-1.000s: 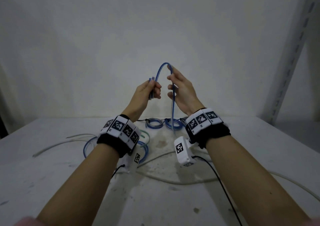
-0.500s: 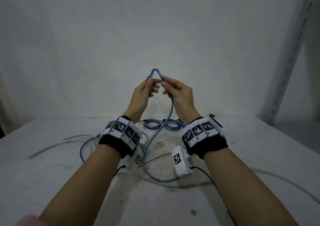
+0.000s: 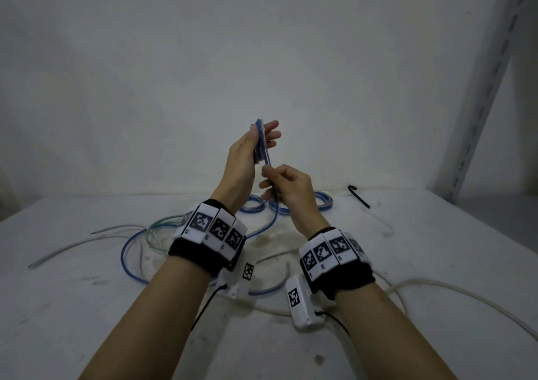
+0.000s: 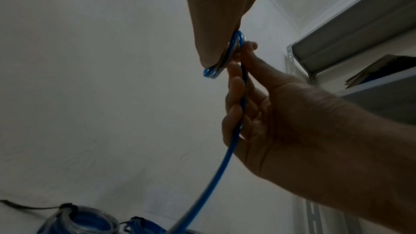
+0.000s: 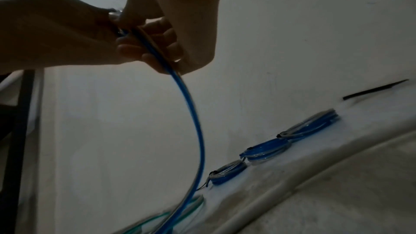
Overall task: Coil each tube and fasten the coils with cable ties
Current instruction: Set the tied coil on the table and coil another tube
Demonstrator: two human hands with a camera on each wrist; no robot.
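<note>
Left hand: your left hand (image 3: 250, 149) is raised above the surface, thumb and fingers pinching a small started coil (image 3: 260, 142) of blue tube flat between them.
Right hand: your right hand (image 3: 286, 189) sits just below and beside the left, fingers curled round the free run of the blue tube (image 3: 272, 216), feeding it up toward the coil.
Tube position: from your right hand the blue tube drops to the surface (image 3: 87, 307) and loops wide under your left forearm; its tail end is hidden.
Risk 1, spring-back: the coil is only a few turns and the tube looks stiff. If your left pinch eases while you lay the next turn, the loops are likely to pop open.
Risk 2, snag: the loose run lies among a green tube (image 3: 157, 228) and white tubes (image 3: 436, 288). Pulling fast could drag them along or hitch the loop.
Risk 3, uneven turns: feeding at an angle could give turns of different size, hard to tie snugly.
Risk 4, tie reach: the loose black cable tie (image 3: 358, 196) lies well apart, to the far right. Reaching for it leaves one hand holding the whole coil.
Done so far: three tied coils (image 5: 265, 150) lie in a row at the back of the surface.
</note>
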